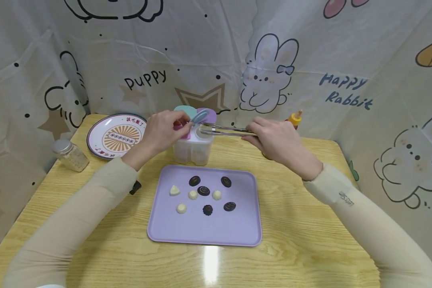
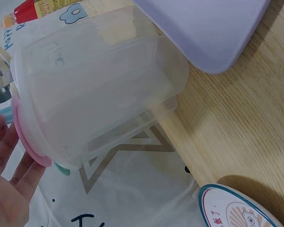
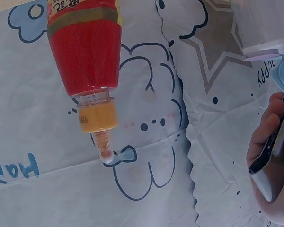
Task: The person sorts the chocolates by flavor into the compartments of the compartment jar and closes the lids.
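A clear compartment box with pastel flip lids stands behind the purple tray. My left hand reaches over its top and pinches the raised blue lid, beside a pink lid. In the left wrist view the box fills the frame, and the fingers lie by the pink rim. My right hand grips metal tongs whose tips hover over the open compartment. The right wrist view shows the fingers curled on the tongs.
On the tray lie several dark chocolates and white chocolates. A patterned plate and a glass jar sit at the left. A red sauce bottle stands behind my right hand. Printed cloth walls surround the table.
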`<state>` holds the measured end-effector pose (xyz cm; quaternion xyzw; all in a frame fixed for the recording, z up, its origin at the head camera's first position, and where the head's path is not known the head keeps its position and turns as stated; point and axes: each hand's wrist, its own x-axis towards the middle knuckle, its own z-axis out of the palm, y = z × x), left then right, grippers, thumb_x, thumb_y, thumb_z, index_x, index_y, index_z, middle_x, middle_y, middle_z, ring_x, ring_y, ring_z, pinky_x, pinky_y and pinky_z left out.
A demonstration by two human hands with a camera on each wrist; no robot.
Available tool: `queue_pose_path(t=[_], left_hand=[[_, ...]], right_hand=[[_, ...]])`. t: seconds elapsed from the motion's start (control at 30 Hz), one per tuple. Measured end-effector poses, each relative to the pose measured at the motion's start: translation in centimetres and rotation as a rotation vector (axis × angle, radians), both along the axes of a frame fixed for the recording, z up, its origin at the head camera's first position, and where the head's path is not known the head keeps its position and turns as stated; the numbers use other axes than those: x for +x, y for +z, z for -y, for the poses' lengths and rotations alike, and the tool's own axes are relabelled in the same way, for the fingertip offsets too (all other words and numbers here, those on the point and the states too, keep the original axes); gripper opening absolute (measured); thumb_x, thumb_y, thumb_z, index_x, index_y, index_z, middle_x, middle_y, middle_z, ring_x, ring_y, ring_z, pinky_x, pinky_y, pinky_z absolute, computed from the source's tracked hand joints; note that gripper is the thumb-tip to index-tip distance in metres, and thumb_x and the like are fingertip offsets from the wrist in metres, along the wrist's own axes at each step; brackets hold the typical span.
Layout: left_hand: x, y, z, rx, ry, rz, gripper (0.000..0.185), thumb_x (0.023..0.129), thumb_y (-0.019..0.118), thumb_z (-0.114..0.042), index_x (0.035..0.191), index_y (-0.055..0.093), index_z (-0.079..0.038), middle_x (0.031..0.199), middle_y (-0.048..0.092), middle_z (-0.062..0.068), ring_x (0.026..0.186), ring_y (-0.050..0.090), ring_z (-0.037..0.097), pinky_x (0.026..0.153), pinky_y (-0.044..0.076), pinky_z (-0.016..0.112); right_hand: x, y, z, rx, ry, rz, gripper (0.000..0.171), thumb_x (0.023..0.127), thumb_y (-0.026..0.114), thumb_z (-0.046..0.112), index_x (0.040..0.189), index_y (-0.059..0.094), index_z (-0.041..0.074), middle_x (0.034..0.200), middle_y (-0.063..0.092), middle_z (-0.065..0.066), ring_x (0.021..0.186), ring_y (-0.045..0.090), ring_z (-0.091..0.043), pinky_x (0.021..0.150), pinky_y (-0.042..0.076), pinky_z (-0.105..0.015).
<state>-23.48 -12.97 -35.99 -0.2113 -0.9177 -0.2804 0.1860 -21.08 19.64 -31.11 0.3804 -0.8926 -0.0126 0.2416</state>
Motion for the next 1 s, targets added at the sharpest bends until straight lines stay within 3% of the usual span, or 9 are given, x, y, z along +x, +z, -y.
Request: queue_pose_path(t=[0.3,0.57,0.83,1.0], left_hand=[[0.0,0.0,0.1,-0.003,-0.001,-0.004,0.012,0.099,0.073,-0.022,0.102,0.076,-0.011,0.091,0.078,0.010,0.080,0.069,0.026,0.068,0.052,0.038],[0.0,-0.1,0.0,-0.006,-0.006,-0.006,0.012,0.099,0.073,-0.023,0.102,0.076,-0.011,0.091,0.078,0.009,0.082,0.070,0.026,0.070,0.054,0.038],[0.0,0.1,0.0,0.001,-0.011,-0.010,0.013,0.099,0.073,-0.023,0.102,0.076,-0.011,0.090,0.078,0.009,0.081,0.069,0.026,0.070,0.052,0.038],[0.0,0.0,0.0,0.008,-0.007,-0.005,0.012,0.099,0.073,-0.022,0.101,0.076,-0.011,0.090,0.077,0.010,0.081,0.069,0.026,0.070,0.052,0.038]], right_hand=[[0.4,0.7,0.1,-0.002,-0.034,0.038,0.039,0.093,0.078,0.045,0.110,0.079,0.011,0.097,0.076,-0.004,0.061,0.068,-0.021,0.042,0.036,-0.033],[3.0,0.4,-1.9,-0.048,-0.039,0.087,0.037,0.087,0.085,0.042,0.107,0.080,0.012,0.092,0.075,-0.004,0.064,0.067,-0.020,0.045,0.040,-0.030],[5.7,-1.1,-4.0,-0.040,-0.008,0.097,0.042,0.078,0.092,0.042,0.104,0.080,0.010,0.092,0.078,-0.007,0.064,0.070,-0.021,0.048,0.046,-0.029],[6.4,-3.1,-4.9,-0.013,0.008,0.126,0.048,0.081,0.088,0.049,0.108,0.081,0.011,0.096,0.080,-0.007,0.069,0.074,-0.020,0.048,0.048,-0.027]])
